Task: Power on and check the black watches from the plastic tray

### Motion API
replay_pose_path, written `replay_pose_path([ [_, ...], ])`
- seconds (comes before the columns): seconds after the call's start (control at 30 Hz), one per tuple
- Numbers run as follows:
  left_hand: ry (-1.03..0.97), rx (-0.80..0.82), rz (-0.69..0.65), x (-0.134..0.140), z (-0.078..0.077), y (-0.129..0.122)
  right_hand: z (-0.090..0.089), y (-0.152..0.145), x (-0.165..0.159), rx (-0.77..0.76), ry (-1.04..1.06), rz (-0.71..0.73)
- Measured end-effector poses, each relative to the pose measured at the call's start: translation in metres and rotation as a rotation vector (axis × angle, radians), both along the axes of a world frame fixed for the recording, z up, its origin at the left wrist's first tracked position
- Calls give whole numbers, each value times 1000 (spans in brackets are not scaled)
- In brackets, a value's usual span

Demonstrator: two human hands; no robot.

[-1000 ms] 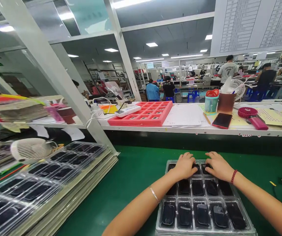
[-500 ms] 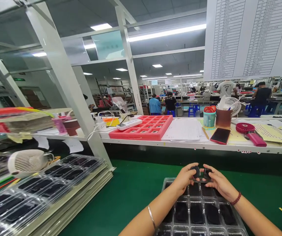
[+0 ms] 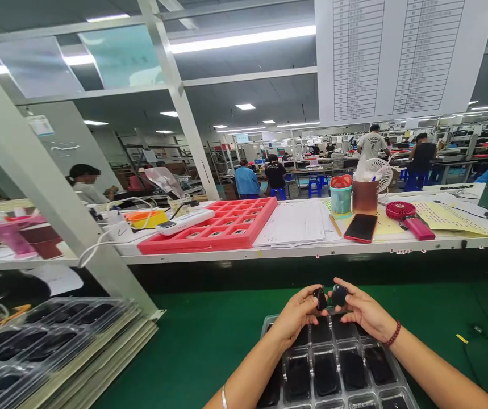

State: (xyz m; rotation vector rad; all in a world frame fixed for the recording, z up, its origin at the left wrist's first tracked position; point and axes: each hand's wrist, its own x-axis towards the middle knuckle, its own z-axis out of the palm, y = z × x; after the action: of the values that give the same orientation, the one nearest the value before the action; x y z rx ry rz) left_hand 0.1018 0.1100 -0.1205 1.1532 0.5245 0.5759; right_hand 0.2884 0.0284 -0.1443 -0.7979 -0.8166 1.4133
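Hands (image 3: pixel 331 309) above tray (image 3: pixel 399 380), tray stack (image 3: pixel 56 346) far left

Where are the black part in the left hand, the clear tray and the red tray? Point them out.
Left hand's black part (image 3: pixel 320 298), head view, its middle.
Clear tray (image 3: pixel 265 326), head view, far left rim.
Red tray (image 3: pixel 192 246), head view, front wall.

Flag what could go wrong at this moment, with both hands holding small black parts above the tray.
1. The left hand and right hand each pinch a small black part by the fingertips above the clear tray; a slip could drop one onto the filled pockets.
2. The two parts sit nearly touching, so they might knock together.
3. The left forearm crosses the tray's left side and could nudge it on the green mat.
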Motion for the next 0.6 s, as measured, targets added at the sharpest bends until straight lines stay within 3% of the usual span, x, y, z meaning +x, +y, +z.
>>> replay_pose_path([
  [0.4, 70, 89, -65, 0, -8, 1, 1, -3, -3, 40, -197, 38],
  [0.6, 160, 163, 26, 2, -6, -2, -4, 0, -7, -20, -308, -37],
])
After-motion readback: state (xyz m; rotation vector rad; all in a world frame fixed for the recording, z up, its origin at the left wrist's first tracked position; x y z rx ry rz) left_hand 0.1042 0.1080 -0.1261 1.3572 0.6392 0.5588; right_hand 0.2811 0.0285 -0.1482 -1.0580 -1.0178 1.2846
